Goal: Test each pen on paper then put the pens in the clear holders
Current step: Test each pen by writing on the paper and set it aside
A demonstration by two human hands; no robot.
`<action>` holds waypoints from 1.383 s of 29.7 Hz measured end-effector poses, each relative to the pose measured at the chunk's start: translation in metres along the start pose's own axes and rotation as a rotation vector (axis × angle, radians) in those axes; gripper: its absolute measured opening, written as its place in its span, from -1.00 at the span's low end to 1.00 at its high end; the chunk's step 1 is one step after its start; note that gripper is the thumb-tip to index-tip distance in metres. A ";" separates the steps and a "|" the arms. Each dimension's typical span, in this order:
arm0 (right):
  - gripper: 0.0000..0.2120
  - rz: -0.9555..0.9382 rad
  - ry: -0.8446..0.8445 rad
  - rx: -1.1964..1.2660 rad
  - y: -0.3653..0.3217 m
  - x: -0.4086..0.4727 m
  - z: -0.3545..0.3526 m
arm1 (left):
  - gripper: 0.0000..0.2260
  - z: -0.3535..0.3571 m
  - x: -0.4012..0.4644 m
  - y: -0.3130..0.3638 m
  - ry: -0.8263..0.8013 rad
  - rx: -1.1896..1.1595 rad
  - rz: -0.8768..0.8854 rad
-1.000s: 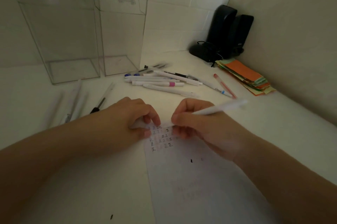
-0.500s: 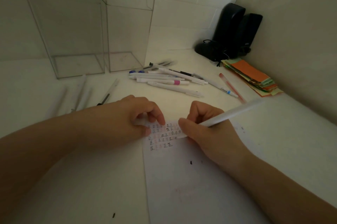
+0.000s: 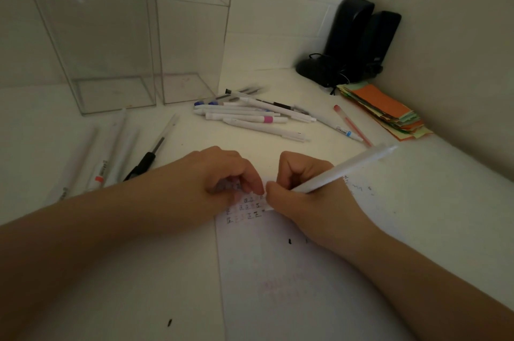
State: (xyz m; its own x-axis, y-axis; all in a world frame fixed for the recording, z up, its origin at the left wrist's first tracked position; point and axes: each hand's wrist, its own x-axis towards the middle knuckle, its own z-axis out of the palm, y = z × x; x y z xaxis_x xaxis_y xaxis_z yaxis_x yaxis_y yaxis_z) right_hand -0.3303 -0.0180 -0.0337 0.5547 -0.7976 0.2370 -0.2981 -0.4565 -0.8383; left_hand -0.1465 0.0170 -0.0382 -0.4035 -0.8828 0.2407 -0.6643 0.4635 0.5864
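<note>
White plastic pen (image 3: 345, 169) gripped by right hand (image 3: 303, 190), tip now lower on white paper sheet (image 3: 278, 271) (test underway); left hand (image 3: 219, 176), fingers curled, pins sheet; clear holders (image 3: 116, 43) unfilled.

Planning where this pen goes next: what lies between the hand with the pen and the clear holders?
In the head view, a loose pile of pens lies on the table between the right hand and the clear holders.

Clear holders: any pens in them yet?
No. Both clear holders stand without pens in them; the pens lie on the table, and the right hand holds a white pen to the paper.
</note>
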 end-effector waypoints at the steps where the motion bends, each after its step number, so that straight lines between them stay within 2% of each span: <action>1: -0.72 -0.002 0.000 0.004 0.000 0.000 0.000 | -0.74 0.000 0.000 0.000 -0.001 -0.009 -0.001; 20: -0.74 -0.006 -0.045 0.016 0.000 0.000 -0.002 | -0.76 0.000 -0.001 0.000 -0.038 -0.004 -0.037; 23: -0.74 0.020 0.047 0.106 -0.002 -0.001 -0.008 | -0.76 -0.002 -0.001 0.003 -0.034 -0.043 -0.057; 25: -0.85 -0.002 0.116 0.163 -0.005 0.000 -0.009 | -0.70 -0.006 0.000 0.005 -0.037 -0.109 -0.112; 27: -0.87 -0.043 0.149 0.138 -0.008 0.001 -0.006 | -0.70 -0.010 0.001 0.006 0.030 -0.197 -0.152; 28: -0.85 -0.053 0.166 0.106 -0.008 0.000 -0.004 | -0.78 -0.013 0.002 0.008 0.088 -0.244 -0.149; 30: -0.82 -0.045 0.206 0.052 -0.009 -0.001 -0.002 | -0.91 -0.016 0.002 0.013 0.174 -0.333 -0.130; 31: -0.86 -0.027 0.221 0.014 -0.009 -0.001 -0.001 | -0.87 -0.017 0.001 0.016 0.183 -0.358 -0.096; 32: -0.91 -0.005 0.221 -0.049 -0.006 0.000 0.000 | -0.82 -0.016 0.001 0.020 0.164 -0.369 -0.053; 35: -0.78 0.038 0.174 -0.224 0.001 0.002 0.001 | -0.73 -0.010 0.000 0.026 0.058 -0.322 0.070; 41: -0.75 -0.025 0.027 -0.233 0.002 0.007 0.001 | -0.82 -0.005 0.002 0.027 0.020 -0.308 0.163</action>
State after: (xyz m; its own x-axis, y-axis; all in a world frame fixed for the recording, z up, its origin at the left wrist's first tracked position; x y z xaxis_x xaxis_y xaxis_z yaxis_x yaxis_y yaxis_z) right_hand -0.3262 -0.0238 -0.0343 0.5437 -0.7939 0.2721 -0.4577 -0.5523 -0.6967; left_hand -0.1624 0.0274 -0.0177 -0.4745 -0.8015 0.3638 -0.3701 0.5567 0.7437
